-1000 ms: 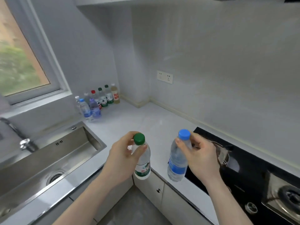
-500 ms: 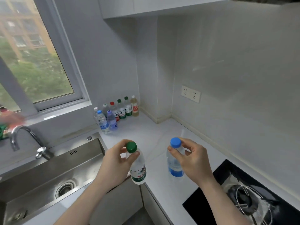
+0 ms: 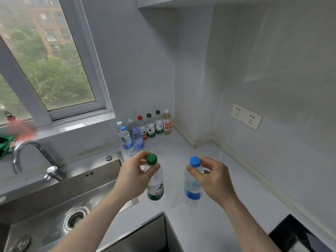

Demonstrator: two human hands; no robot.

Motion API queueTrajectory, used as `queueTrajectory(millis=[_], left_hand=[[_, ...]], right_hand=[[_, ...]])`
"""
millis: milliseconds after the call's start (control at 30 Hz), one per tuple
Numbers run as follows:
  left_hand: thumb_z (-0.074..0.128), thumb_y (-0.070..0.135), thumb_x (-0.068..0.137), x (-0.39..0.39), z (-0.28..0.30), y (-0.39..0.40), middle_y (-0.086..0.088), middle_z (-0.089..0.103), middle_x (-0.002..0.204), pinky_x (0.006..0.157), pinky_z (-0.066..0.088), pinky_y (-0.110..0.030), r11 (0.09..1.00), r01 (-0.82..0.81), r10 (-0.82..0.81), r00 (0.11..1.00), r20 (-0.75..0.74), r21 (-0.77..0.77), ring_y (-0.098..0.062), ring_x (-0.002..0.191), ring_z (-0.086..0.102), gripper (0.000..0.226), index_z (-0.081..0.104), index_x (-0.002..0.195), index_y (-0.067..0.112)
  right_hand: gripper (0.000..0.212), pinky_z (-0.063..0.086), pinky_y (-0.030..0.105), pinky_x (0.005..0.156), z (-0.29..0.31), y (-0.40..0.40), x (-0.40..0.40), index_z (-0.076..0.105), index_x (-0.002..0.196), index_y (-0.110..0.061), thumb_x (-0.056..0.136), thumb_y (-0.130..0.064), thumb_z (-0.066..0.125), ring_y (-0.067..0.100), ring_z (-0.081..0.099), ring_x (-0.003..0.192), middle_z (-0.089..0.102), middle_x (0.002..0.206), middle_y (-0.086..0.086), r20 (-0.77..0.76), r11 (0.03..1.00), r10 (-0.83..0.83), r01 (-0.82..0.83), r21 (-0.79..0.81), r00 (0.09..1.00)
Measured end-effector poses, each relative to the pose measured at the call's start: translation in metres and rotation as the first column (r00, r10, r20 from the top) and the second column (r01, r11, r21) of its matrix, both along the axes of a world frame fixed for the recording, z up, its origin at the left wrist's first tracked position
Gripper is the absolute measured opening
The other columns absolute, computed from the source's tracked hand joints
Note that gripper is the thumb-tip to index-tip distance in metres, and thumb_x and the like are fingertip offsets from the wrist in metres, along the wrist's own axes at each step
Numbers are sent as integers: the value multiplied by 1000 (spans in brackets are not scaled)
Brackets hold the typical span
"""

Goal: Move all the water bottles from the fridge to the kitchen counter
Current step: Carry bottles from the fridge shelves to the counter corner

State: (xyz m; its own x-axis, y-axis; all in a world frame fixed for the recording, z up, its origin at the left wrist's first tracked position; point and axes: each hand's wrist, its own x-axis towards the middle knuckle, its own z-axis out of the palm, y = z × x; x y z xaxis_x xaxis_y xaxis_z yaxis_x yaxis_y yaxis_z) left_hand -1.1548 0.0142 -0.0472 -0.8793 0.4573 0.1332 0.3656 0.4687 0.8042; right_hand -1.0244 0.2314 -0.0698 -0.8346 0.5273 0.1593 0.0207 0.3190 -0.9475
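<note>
My left hand [image 3: 134,176] pinches the green-capped bottle [image 3: 155,184] and my right hand [image 3: 214,180] the blue-capped bottle [image 3: 193,186] by their necks, probably for lowering upright onto the counter [image 3: 200,228].

Green-capped bottle [image 3: 156,186] and blue-capped bottle [image 3: 193,186] upright, side by side.

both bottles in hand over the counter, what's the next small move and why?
Probably lower both onto the counter: the left hand grips the green-capped bottle, the right hand the blue-capped bottle, near the bottle row.
</note>
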Motion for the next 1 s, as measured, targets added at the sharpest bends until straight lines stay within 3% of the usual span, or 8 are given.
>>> queueTrajectory(millis=[233,333,433,567,700,1000], left_hand=[[78,36,87,-109,-17,29,24,64,100,81,57,-31,990,36,-37,999,-6,-135,-3,98,64,22,62,101,33],[80,35,86,-157,-29,39,18,67,103,80,52,-27,979,59,-66,998,-25,-197,-6,100,63,26,63,105,30],[80,39,85,-209,-39,52,15,67,104,80,52,-30,958,64,-88,994,-72,-279,-10,99,63,30,65,109,29],[77,47,86,-268,-53,74,12,66,109,76,53,-29,907,66,-149,974,-171,-417,-13,99,62,35,63,114,31],[78,46,85,-314,-71,94,11,66,112,76,55,-34,885,48,-166,962,-217,-463,-18,98,62,38,63,116,30],[79,46,84,-386,-96,127,8,66,105,83,48,-41,826,25,-201,947,-252,-563,-23,95,63,35,64,110,29]], right_hand=[[27,50,8,76,-17,17,-107,74,105,-39,82,-32,86,-11,64,101,74,101,-26,76,1000,-26,25,18,997],[32,47,12,82,-23,24,-153,75,112,-35,82,-34,86,-9,63,104,73,107,-25,117,999,-46,42,32,992],[27,48,14,83,-29,31,-202,74,105,-42,83,-32,86,-16,61,100,70,101,-31,150,998,-55,51,32,987],[27,49,19,85,-37,40,-258,71,100,-45,84,-29,85,-10,62,100,67,94,-38,202,998,-51,45,35,978],[30,50,21,84,-47,49,-303,77,113,-28,84,-29,85,1,64,103,68,101,-27,247,997,-76,66,52,966],[31,52,27,87,-77,74,-379,77,110,-26,80,-29,88,10,64,103,68,107,-12,305,982,-148,104,155,941]])
